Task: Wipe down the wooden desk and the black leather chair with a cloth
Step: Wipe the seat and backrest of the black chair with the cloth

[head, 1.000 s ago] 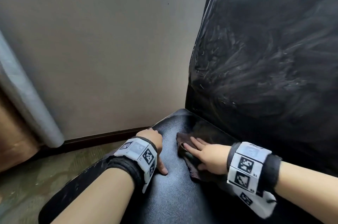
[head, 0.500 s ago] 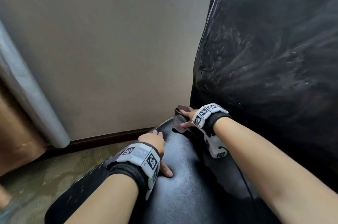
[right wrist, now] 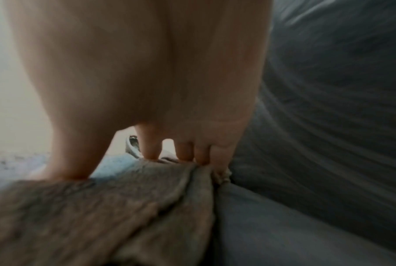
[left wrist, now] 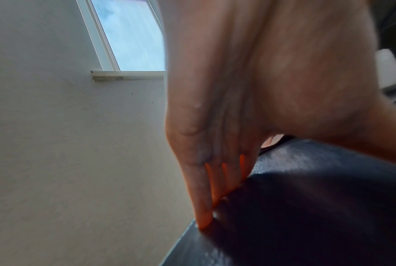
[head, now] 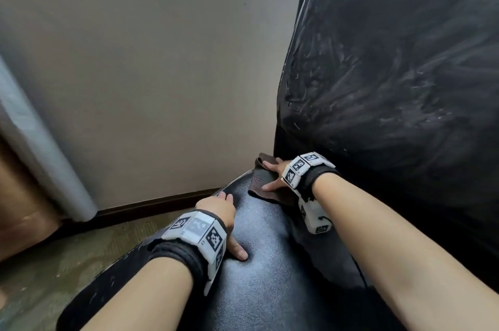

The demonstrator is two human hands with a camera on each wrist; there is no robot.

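The black leather chair fills the right and lower head view: its seat point(head: 270, 263) under both arms, its streaked backrest point(head: 391, 74) upright on the right. A dark brown cloth point(head: 260, 182) lies at the seat's far corner where seat meets backrest. My right hand point(head: 272, 174) presses flat on the cloth with straight, spread fingers; in the right wrist view the cloth point(right wrist: 124, 207) bunches under the fingers point(right wrist: 199, 154). My left hand point(head: 221, 211) rests flat on the seat's left edge, fingers straight and thumb spread, holding nothing. The left wrist view shows its fingertips point(left wrist: 204, 223) on the seat edge point(left wrist: 283, 216).
A beige wall point(head: 148, 74) with a dark baseboard point(head: 151, 206) stands close behind the chair. A pale curtain point(head: 40, 152) hangs at the left over patterned carpet point(head: 67, 257). A window point(left wrist: 129, 36) shows in the left wrist view.
My right hand has slid the cloth away from me across the seat to its far corner by the backrest. The left hand has stayed in place on the seat edge.
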